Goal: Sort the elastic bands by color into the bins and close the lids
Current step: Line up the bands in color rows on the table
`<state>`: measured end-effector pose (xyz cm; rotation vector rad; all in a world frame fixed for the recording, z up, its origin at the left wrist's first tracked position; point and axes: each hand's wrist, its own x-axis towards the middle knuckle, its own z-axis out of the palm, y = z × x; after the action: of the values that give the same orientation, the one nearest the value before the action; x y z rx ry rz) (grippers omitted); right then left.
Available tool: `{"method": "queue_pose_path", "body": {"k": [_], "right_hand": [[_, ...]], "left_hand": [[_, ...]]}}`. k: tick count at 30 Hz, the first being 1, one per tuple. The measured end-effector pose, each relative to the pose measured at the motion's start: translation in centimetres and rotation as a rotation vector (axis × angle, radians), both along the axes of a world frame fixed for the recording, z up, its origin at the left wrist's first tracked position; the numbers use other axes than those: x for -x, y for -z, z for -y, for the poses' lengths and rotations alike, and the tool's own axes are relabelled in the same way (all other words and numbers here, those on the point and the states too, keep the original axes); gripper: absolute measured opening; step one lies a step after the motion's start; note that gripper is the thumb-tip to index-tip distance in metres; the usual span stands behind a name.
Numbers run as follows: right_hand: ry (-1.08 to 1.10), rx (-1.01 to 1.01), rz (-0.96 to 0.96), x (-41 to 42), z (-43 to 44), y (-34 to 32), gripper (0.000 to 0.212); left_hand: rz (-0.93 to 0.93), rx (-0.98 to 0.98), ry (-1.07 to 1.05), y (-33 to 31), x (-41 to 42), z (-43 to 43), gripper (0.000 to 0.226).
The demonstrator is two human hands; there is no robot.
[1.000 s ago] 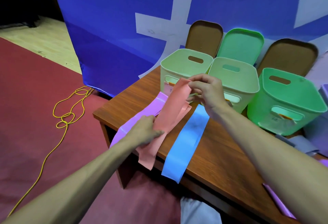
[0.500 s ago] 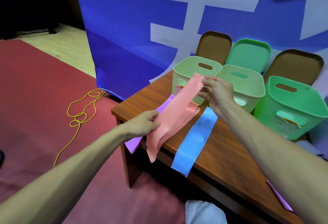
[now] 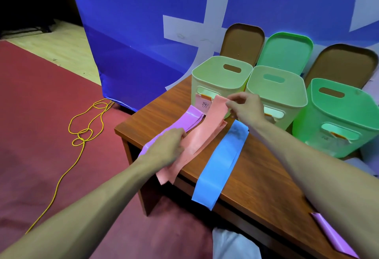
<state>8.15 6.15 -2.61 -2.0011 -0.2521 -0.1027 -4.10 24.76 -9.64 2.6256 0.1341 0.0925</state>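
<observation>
Pink band (image 3: 207, 135) runs diag, lower-centre to upper-right; R hand (image 3: 246, 107) pinches top end, L hand (image 3: 167, 150) grips mid.

A blue backdrop (image 3: 133, 33) with large white shapes stands behind the brown wooden worktop (image 3: 256, 176). Dark red carpet (image 3: 37, 125) covers the floor, with a yellow cord (image 3: 81, 138) looping over it. Pale flooring (image 3: 61, 47) lies beyond, beside a dark corner.
</observation>
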Motion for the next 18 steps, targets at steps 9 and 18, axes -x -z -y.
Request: {"method": "queue_pose_path", "body": {"k": [9,18], "right_hand": [[0.003,0.157,0.022,-2.0,-1.2,4.2,0.012],[0.056,0.279,0.055,-3.6,-0.5,6.1,0.01]], "left_hand": [[0.106,-0.28,0.292,0.2,-2.5,1.3,0.051],[0.071,-0.397,0.395,1.5,-6.7,4.0,0.047]]}}
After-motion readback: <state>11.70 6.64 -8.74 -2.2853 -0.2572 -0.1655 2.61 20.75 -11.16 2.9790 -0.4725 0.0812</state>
